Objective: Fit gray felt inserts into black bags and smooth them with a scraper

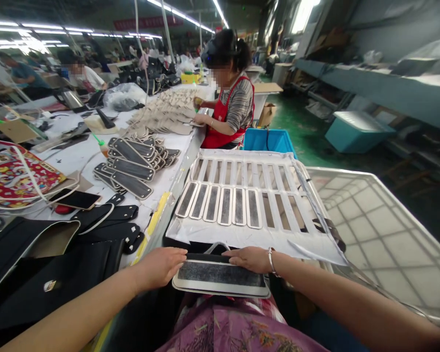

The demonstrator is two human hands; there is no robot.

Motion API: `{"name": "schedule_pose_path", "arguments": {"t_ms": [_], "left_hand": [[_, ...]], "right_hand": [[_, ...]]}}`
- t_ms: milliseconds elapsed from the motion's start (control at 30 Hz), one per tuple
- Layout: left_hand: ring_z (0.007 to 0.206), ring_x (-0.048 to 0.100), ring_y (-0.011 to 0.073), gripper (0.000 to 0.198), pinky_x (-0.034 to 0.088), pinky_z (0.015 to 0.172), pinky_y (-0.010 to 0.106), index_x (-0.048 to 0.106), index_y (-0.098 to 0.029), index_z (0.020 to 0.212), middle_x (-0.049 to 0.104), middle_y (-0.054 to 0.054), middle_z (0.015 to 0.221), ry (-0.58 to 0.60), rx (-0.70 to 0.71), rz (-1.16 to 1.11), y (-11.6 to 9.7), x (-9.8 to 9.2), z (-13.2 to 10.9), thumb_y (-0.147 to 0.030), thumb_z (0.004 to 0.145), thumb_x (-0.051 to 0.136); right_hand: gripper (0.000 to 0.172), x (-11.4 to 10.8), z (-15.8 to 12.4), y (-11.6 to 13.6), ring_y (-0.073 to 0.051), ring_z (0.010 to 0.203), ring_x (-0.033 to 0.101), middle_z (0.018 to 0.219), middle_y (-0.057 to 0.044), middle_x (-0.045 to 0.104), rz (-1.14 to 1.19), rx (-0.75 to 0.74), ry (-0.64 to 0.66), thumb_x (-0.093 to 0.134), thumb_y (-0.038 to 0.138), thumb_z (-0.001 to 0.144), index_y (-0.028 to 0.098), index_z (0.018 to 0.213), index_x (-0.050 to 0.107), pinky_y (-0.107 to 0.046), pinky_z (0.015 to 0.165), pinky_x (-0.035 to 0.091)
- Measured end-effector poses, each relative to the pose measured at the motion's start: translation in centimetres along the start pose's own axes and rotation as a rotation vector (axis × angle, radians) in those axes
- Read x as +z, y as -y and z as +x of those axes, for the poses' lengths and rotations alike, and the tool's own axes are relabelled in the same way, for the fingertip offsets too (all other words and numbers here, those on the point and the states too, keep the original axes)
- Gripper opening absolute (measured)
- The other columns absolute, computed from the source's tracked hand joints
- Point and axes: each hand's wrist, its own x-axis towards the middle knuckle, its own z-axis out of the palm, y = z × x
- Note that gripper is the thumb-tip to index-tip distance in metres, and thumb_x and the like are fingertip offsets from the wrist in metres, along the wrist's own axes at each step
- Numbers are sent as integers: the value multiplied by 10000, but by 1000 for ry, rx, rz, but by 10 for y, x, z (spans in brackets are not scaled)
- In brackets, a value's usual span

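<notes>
Close to my lap lies a long rounded panel (222,274) with a dark grey centre and a pale border. My left hand (163,264) grips its left end, fingers along the far edge. At the far right part of that edge, my right hand (251,259) holds it too, a bracelet on the wrist. A thin grey loop rises behind the panel between my hands. Just beyond is a white slotted frame (205,232). Several similar panels (225,206) lie side by side in its near row, while other slots show openings. The undersides of my fingers are hidden.
Left on the table are a black bag (69,278), a phone (78,199), a pile of dark strips (132,166) and stacked beige pieces (168,112). A co-worker in a red apron (223,115) sits ahead near a blue bin (271,140). A pale crate (374,220) stands right.
</notes>
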Motion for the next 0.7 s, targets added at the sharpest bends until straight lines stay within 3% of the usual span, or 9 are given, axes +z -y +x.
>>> {"name": "schedule_pose_path", "arguments": {"t_ms": [133, 233, 400, 467, 600, 700], "left_hand": [[995, 580, 251, 221, 463, 879, 405, 637, -143, 911, 655, 117, 1006, -101, 21, 52, -19, 1, 25, -205, 858, 432], [966, 557, 234, 175, 450, 864, 384, 612, -166, 941, 636, 91, 999, -180, 134, -5, -48, 10, 45, -190, 834, 475], [933, 525, 218, 215, 444, 831, 365, 572, -201, 1017, 612, 54, 1013, -256, 202, -192, -104, 33, 57, -240, 806, 563], [918, 527, 225, 206, 446, 821, 379, 570, -201, 995, 617, 50, 986, -276, 173, -207, -119, 42, 56, -230, 792, 586], [973, 534, 240, 210, 451, 861, 408, 574, -188, 1015, 617, 65, 1066, -310, 142, -142, -127, 57, 53, -166, 808, 544], [1001, 537, 234, 187, 448, 891, 412, 603, -184, 987, 620, 63, 1101, -349, 157, -115, -127, 65, 52, -159, 851, 477]], "right_hand": [[485, 4, -19, -7, -264, 1134, 512, 1255, -85, 547, -70, 116, -78, 380, 431, 888, 244, 1334, 424, -396, 965, 376], [479, 14, -23, -10, -238, 1162, 488, 1274, -83, 530, -1, 120, -178, 424, 399, 877, 224, 1322, 439, -375, 998, 355], [411, 57, -68, -7, -199, 1146, 481, 1251, -110, 521, -79, 2, -753, 499, 283, 843, 188, 1244, 511, -360, 1001, 367], [373, 79, -87, -3, -207, 1173, 450, 1265, -102, 500, -152, -53, -865, 560, 261, 805, 207, 1174, 559, -381, 1006, 364], [125, 114, -94, -4, -231, 1197, 416, 1201, -70, 541, -260, -78, -997, 587, 248, 801, 235, 897, 665, -443, 1013, 352], [129, 127, -82, -10, -221, 1161, 448, 1112, -67, 590, -262, -72, -1106, 546, 225, 827, 222, 789, 669, -444, 1000, 371]]}}
